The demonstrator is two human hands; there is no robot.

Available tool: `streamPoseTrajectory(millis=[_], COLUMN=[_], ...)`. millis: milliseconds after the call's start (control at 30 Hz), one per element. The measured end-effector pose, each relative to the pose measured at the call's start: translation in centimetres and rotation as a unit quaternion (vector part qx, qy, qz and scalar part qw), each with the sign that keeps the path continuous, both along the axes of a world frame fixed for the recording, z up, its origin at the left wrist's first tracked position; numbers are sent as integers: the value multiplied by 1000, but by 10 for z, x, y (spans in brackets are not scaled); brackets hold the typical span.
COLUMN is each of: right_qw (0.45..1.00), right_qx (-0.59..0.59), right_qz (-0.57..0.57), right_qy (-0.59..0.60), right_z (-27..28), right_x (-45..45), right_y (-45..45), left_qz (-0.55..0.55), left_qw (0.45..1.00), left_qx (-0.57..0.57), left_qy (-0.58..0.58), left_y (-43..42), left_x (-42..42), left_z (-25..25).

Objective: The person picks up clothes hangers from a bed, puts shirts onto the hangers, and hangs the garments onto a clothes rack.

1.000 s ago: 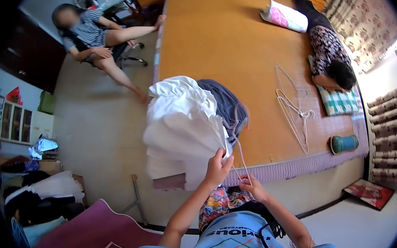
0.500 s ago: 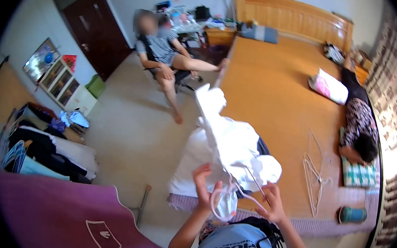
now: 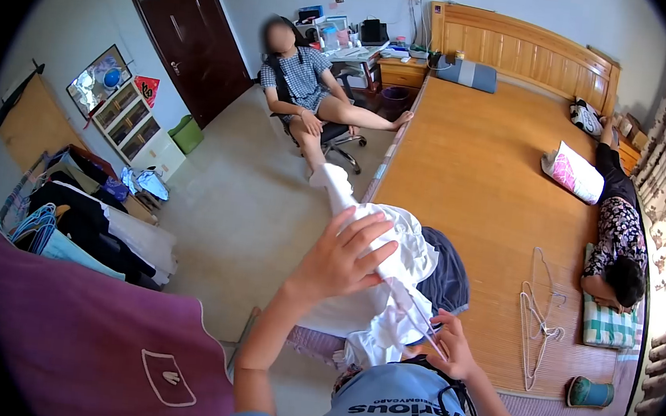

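My left hand (image 3: 347,256) is raised in front of a white garment (image 3: 402,243), its fingers stretched and spread. Whether the fingertips touch the fabric I cannot tell. Lower down, my right hand (image 3: 454,350) is closed on the end of a pale clothes hanger (image 3: 421,319). The hanger's thin bars run up and left into the white cloth, which hides the rest of it. The garment hangs in loose folds at the corner of the bed, and a dark grey cloth (image 3: 448,274) lies just behind it.
The mat-covered bed (image 3: 474,157) holds loose hangers (image 3: 531,327), a green bolster (image 3: 590,392) and a person lying face down (image 3: 619,232). Another person (image 3: 301,77) sits on a swivel chair. Clothes on a rack (image 3: 99,218) and a purple cover (image 3: 97,330) are at left.
My left hand has moved up from the hanger to the garment, fingers spreading. My right hand keeps the hanger, now tilted and partly within the cloth. The view has shifted slightly.
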State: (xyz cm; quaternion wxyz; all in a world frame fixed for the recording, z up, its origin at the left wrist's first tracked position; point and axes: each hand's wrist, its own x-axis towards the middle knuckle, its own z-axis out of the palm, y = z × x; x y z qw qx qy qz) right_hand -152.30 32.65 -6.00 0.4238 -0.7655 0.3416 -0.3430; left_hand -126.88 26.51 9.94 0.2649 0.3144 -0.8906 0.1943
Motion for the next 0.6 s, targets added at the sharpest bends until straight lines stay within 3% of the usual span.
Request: streamPoseTrajectory(millis=[100,133,233,367,433,500,600], right_qw=[1000,1000,1000,997,980,981,952], right_qx=[-21,14,29,68,192,183,249], right_qz=[13,9,-3,15,47,68,158], right_qy=[9,-4,4,34,24,22,-79], right_z=[9,13,18,35,42,34,16], right_x=[4,6,10,12,13,13,11], right_y=[-4,-5,-7,-11,-12,-15,-26], left_qz=[-75,-119,-89,-110,-114,-124,-107], left_qw=[995,992,992,986,986,984,986], left_qx=[-5,-19,46,121,126,130,124], left_qy=[-63,-30,-77,-18,-8,15,21], left_y=[-10,-13,-3,-5,-8,-8,-7], left_x=[7,5,8,19,23,27,34], left_z=[-10,-10,-3,1,-1,-5,-16])
